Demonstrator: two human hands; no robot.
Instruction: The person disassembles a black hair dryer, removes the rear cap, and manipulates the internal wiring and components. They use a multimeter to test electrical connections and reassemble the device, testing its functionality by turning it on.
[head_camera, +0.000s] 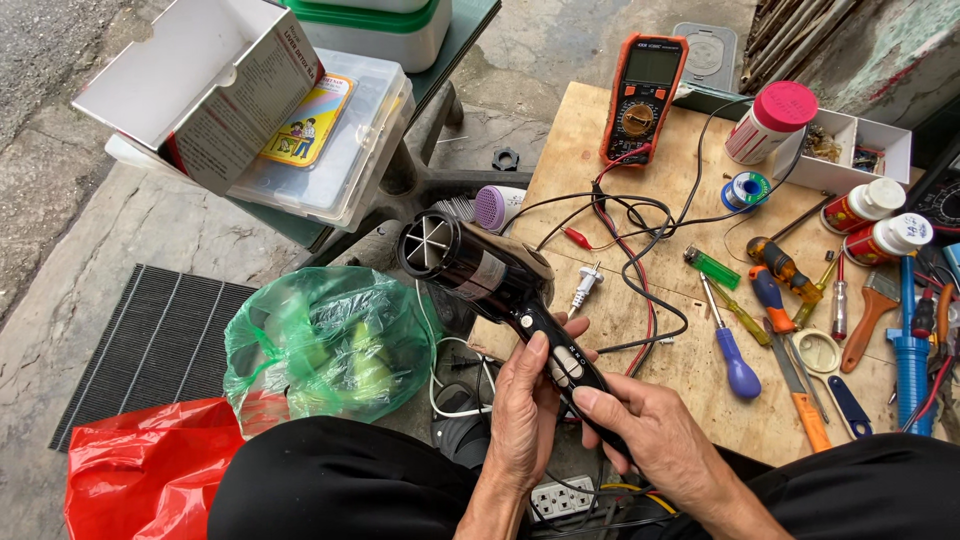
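Outdoors beside a cluttered wooden worktop (690, 370), left hand (522, 415) and right hand (655, 435) both grasp a black hairdryer (490, 275) by its handle, thumbs over the switches, nozzle pointed away toward the upper left.

Two bare hands meet low in the middle of the view, both forearms rising from the bottom edge. The left hand (525, 415) stands upright, palm turned inward, fingers curled round a dark hair dryer (505, 285) handle, thumb laid up along its front face. The right hand (655, 430) comes in from the lower right, back of the hand facing up, its thumb pressed on the handle lower down and its fingers wrapped underneath. The two hands touch at the thumbs. Dark-clothed thighs spread out beneath both wrists.
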